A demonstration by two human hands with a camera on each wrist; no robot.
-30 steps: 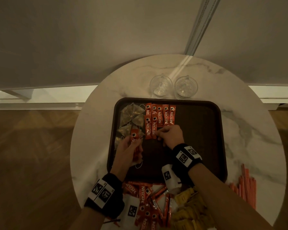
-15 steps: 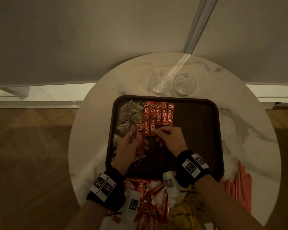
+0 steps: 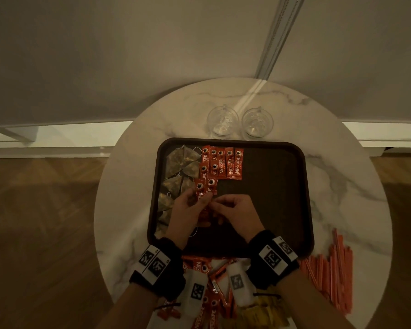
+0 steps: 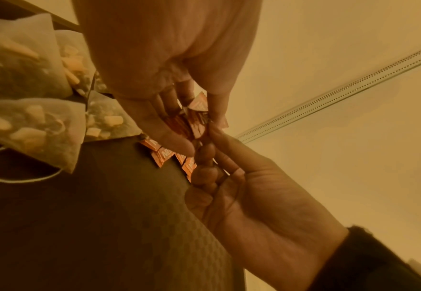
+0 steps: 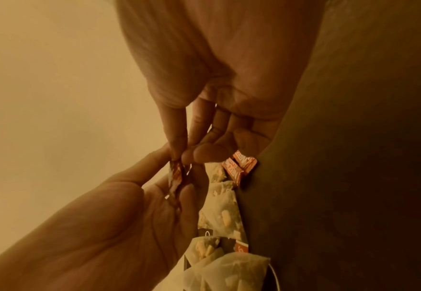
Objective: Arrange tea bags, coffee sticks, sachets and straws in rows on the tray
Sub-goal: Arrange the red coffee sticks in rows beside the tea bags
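A dark tray (image 3: 282,191) lies on the round marble table. Pyramid tea bags (image 3: 184,160) run down its left side, and red coffee sticks (image 3: 228,165) lie in a row at its far edge. My left hand (image 3: 188,210) holds a small bunch of coffee sticks (image 3: 205,189) above the tray, fanned upward. My right hand (image 3: 233,207) meets it from the right and pinches one stick of that bunch (image 5: 177,173) between thumb and forefinger. In the left wrist view the held sticks (image 4: 192,122) sit between both hands' fingers.
Two glass cups (image 3: 223,122) (image 3: 256,122) stand behind the tray. A heap of coffee sticks (image 3: 207,269) and yellow sachets (image 3: 261,314) lies at the table's near edge. Orange straws (image 3: 335,267) lie at the right. The tray's right half is bare.
Both hands have drawn back from the far row toward the tray's middle. The right hand left the laid sticks and now pinches a stick in the left hand's bunch.
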